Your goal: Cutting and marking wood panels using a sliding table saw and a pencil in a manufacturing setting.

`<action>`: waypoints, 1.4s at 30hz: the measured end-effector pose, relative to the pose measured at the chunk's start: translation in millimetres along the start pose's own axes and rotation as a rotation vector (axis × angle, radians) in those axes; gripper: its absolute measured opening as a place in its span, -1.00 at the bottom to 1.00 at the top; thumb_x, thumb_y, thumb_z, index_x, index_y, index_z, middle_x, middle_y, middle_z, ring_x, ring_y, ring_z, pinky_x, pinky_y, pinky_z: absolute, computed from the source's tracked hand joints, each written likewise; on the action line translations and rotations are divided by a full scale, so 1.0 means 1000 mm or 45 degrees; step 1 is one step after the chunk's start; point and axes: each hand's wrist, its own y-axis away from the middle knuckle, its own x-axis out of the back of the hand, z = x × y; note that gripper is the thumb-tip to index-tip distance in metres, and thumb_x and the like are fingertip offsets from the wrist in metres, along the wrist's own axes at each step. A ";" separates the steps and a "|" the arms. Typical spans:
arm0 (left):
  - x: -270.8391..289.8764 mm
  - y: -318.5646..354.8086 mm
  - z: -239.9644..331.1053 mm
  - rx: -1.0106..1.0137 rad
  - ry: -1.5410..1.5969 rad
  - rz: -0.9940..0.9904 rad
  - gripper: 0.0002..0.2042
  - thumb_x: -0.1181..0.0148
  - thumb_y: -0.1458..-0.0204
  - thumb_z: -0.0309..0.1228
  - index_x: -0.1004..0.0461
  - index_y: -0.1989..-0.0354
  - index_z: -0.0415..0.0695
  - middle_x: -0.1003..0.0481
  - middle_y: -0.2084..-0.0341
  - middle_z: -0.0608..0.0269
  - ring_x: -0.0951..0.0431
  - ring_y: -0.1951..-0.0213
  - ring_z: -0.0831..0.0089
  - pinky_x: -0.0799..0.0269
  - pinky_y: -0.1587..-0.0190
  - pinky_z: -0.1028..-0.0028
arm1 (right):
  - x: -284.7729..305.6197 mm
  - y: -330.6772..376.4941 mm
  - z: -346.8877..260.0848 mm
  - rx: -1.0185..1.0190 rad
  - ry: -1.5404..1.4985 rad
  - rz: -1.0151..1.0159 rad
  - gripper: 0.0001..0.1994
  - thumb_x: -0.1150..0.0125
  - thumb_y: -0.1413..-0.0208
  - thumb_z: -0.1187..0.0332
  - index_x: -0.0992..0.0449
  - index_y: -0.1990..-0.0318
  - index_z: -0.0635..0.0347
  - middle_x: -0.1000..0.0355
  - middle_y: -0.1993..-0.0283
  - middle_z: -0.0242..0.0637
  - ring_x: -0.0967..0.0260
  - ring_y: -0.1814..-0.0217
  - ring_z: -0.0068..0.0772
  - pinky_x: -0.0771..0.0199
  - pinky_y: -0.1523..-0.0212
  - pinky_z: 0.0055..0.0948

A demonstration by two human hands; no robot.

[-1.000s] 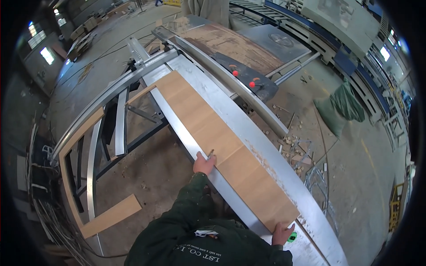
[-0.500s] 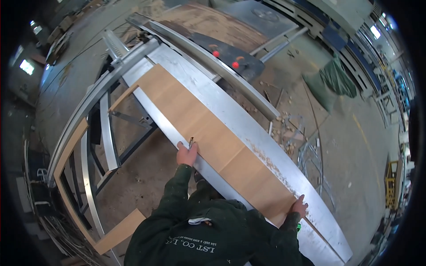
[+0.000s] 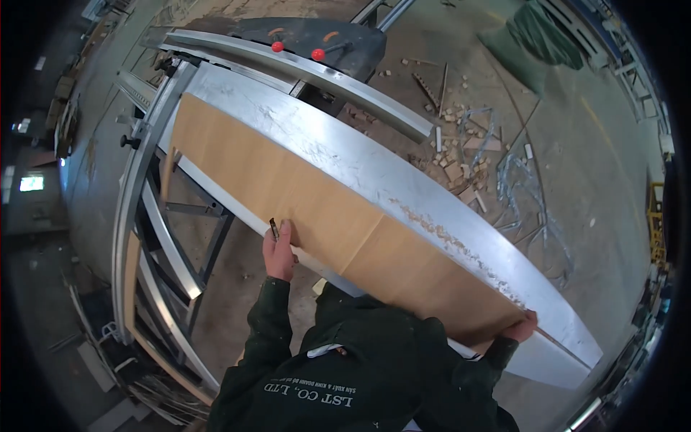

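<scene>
A long, light-brown wood-grain board (image 3: pixel 324 209) lies lengthwise on the silver metal table (image 3: pixel 317 137) of a saw-like machine. My left hand (image 3: pixel 279 253) grips the board's near edge around its middle, thumb on top. A slim, dark, pen-like tool (image 3: pixel 273 229) sticks up from the same hand; its exact kind is unclear. At the board's right end, my right hand (image 3: pixel 521 327) is closed over the edge, its lower fingers hidden. The board's far left end lies close to a metal crossbar (image 3: pixel 160 108).
Wood chips (image 3: pixel 446 241) lie along the board's far edge. Beyond stand a metal rail (image 3: pixel 317 70) and a dark plate with red-knobbed levers (image 3: pixel 318 55). Offcuts (image 3: pixel 453 173) and clear plastic strips litter the floor near a green sack (image 3: pixel 543 39). Metal frame bars (image 3: pixel 169 237) stand at left.
The view has turned, shifting the scene. The board's left end now appears nearer the metal crossbar. Both hands keep their hold on the board.
</scene>
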 end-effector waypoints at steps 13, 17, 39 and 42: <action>-0.010 0.006 0.029 0.118 0.316 -0.189 -0.36 0.26 -0.32 0.35 -0.40 0.18 -0.04 -0.26 0.63 0.53 -0.07 0.78 0.60 -0.19 0.60 0.44 | 0.009 -0.015 -0.058 0.483 -0.415 0.140 -0.72 -0.12 -0.26 0.23 -0.59 0.25 0.30 -0.49 0.27 -0.27 -0.42 0.18 -0.29 -0.41 0.05 -0.26; -0.002 0.009 0.027 0.081 0.380 -0.178 -0.34 0.12 -0.29 0.34 -0.39 0.19 -0.15 -0.19 0.73 0.46 -0.09 0.82 0.61 -0.26 0.65 0.46 | 0.025 -0.044 -0.041 0.478 -0.454 0.208 -0.66 -0.15 -0.26 0.17 -0.58 0.12 0.33 -0.51 0.12 -0.17 -0.45 0.02 -0.15 -0.44 -0.07 -0.16; -0.051 -0.075 0.031 -0.059 0.120 -0.101 -0.45 -0.33 -0.12 0.15 -0.39 0.40 -0.16 -0.34 0.65 0.34 -0.30 0.73 0.52 -0.19 0.74 0.48 | -0.025 -0.003 0.007 0.757 0.837 0.077 -0.42 0.01 -0.36 0.04 -0.50 -0.08 0.57 -0.50 -0.06 0.35 -0.43 -0.19 0.35 -0.44 -0.23 0.09; -0.060 -0.095 0.027 -0.020 0.072 -0.051 -0.46 -0.33 -0.11 0.13 -0.41 0.45 -0.17 -0.36 0.67 0.31 -0.32 0.74 0.49 -0.19 0.74 0.45 | -0.035 -0.008 0.018 0.585 0.978 -0.024 -0.47 0.04 -0.38 0.10 -0.49 -0.13 0.52 -0.49 -0.11 0.33 -0.42 -0.21 0.31 -0.42 -0.27 0.05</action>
